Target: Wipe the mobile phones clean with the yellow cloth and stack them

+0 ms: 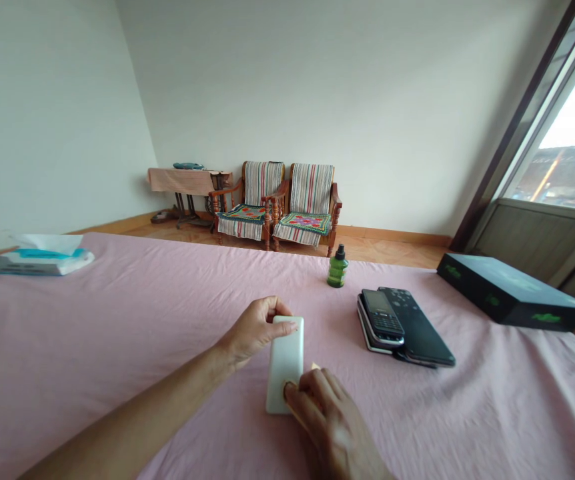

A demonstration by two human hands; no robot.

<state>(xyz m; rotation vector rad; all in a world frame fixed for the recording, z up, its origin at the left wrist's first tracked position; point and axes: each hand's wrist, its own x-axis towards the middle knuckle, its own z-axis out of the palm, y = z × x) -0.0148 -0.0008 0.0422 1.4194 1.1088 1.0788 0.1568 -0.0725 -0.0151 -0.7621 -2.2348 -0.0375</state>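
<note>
A white slab with rounded corners, which looks like a power bank [286,360], stands out in the middle of the pink sheet. At its far end my left hand [260,328] grips it, thumb on the top face and fingers behind the edge. My right hand [332,420] is closed, its fingertips pressed on the near right part of the white face. A corner of a pale yellow piece of material [315,366] pokes out from under the right fingers; the rest is hidden.
Right of my hands lie a keypad phone [382,313] on a pale phone and a larger dark phone [417,330]. A green spray bottle [337,268] stands beyond them. A black box [512,290] is far right, a tissue pack [42,260] far left. Two chairs stand behind.
</note>
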